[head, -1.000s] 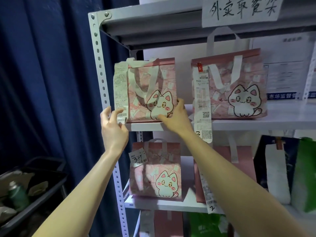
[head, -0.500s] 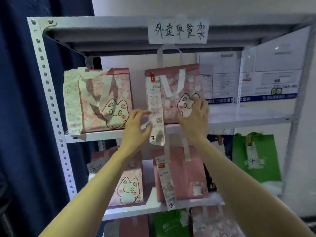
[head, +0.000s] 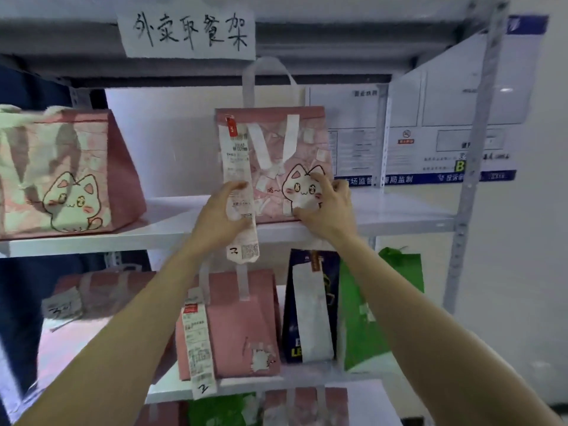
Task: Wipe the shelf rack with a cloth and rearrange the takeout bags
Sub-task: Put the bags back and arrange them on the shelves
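Bag [head: 276, 142] (pink, cat print) stands on the shelf [head: 399, 216], left hand [head: 219, 215] and right hand [head: 325, 210] gripping its lower corners; rearranging looks underway, wiping cannot be judged.

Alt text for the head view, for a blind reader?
A person's left hand and right hand grip a pink cat-print takeout bag with a long paper receipt on a white metal shelf; a similar pink bag stands further left.

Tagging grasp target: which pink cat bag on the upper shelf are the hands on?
The right bag, with the long receipt: left hand and right hand grip it. The left bag stands untouched.
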### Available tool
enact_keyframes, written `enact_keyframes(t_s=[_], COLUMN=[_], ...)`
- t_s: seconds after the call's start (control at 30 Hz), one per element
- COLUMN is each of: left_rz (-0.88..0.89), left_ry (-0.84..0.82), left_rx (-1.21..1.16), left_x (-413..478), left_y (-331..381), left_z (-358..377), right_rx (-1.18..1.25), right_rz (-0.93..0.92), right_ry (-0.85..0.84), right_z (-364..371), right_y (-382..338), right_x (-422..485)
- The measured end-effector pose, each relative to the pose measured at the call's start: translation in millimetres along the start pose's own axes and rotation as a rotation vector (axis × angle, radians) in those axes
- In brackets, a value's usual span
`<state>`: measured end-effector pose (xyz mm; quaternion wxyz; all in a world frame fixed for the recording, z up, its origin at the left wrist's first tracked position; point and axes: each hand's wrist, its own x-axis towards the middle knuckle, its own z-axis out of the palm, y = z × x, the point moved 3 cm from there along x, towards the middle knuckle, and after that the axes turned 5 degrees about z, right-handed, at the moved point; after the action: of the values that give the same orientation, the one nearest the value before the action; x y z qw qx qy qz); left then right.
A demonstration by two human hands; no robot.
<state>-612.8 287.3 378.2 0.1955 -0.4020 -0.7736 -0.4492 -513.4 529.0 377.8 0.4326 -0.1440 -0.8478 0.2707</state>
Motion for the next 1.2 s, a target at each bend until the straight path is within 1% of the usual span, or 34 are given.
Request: enact_keyframes(t_s=[0.2,0.27,0.37,0.47,0.6,0.67,0.73,0.8,0.87,0.93,1.03,1.1,1.2], left_rz=[0.148,0.182,0.205,0.197,0.177,0.165,0.174,0.184,0.178,0.176,0.192,0.159,0.040], left_ry=[-0.126,-0.157,-0.142,-0.112,-0.112,-0.086,-0.028,0.041,0.100,0.116,0.105,0.078,-0.060], left_rx=[-0.036,-0.053,-0.063,-0.032,-0.070,-0.075,-0.081,-0.096,-0.104,-0.089,0.005,0.103,0.227], left_x=[36,41,44,42,38,34,26,10,-12,-37,-74,-96,-128], left_y=[76,94,107,106,104,104,101,94,82,67,33,6,-39], left_z=[117,146,168,172,163,152,135,115,93,72,36,11,-19], right_rx=[-0.027,-0.038,-0.085,-0.108,-0.126,-0.190,-0.187,-0.134,-0.055,0.001,0.025,0.011,-0.096], right_rz=[0.086,0.118,0.119,0.096,0.109,0.102,0.050,-0.057,-0.177,-0.261,-0.309,-0.313,-0.293], right_ry=[0.103,0.115,0.129,0.126,0.127,0.210,0.343,0.443,0.479,0.426,0.223,0.034,-0.332], right_z=[-105,-130,-149,-149,-147,-149,-151,-143,-127,-104,-60,-28,23], right_y=[102,123,141,146,139,128,109,82,55,28,-8,-26,-39], right_x=[12,13,12,8,5,-1,-10,-24,-39,-55,-86,-107,-139])
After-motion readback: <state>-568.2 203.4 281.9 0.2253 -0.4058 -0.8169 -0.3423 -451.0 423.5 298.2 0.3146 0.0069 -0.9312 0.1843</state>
